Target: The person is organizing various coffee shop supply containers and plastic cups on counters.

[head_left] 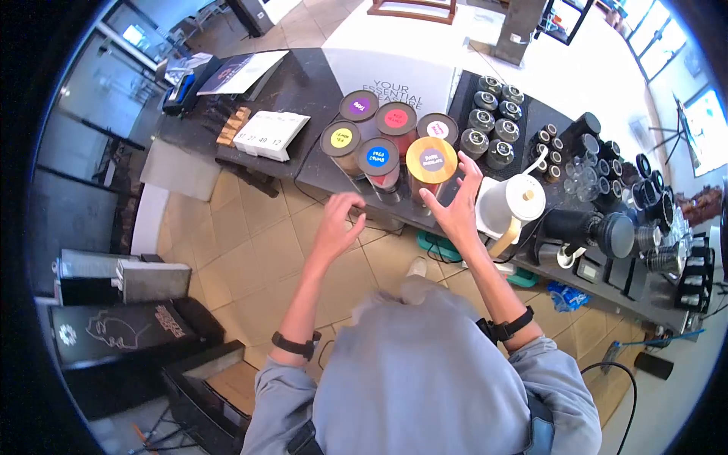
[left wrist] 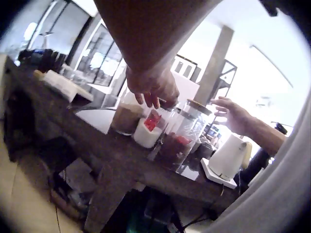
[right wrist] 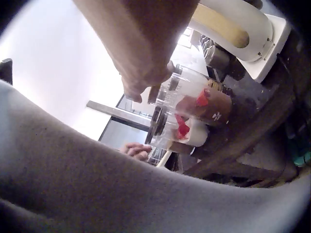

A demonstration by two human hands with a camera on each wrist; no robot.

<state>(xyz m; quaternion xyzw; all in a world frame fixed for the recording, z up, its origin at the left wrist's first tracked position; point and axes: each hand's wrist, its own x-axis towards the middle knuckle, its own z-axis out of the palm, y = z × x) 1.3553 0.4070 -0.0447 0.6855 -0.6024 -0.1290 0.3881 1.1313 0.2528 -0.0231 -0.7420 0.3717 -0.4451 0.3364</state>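
Several clear jars with round dark lids and coloured labels stand in a cluster on the dark counter [head_left: 303, 83]. My right hand [head_left: 453, 189] is spread open just beside the orange-lidded jar [head_left: 431, 161], fingers straight, gripping nothing. My left hand [head_left: 340, 214] hovers in front of the counter edge below the blue-labelled jar [head_left: 378, 157], fingers loosely curled and empty. In the left wrist view the left hand [left wrist: 153, 88] hangs above the jars [left wrist: 177, 138], with the right hand [left wrist: 234, 114] open by a lid. The right wrist view shows the right hand [right wrist: 146, 80] next to a clear jar [right wrist: 192, 99].
A white kettle [head_left: 513, 199] stands right of the jars. Small black tins [head_left: 493, 121] and dark coffee gear [head_left: 607, 227] fill the counter's right end. A white box [head_left: 271, 135] and a white sign [head_left: 394, 85] sit behind. Black cases [head_left: 129, 326] stand on the tiled floor.
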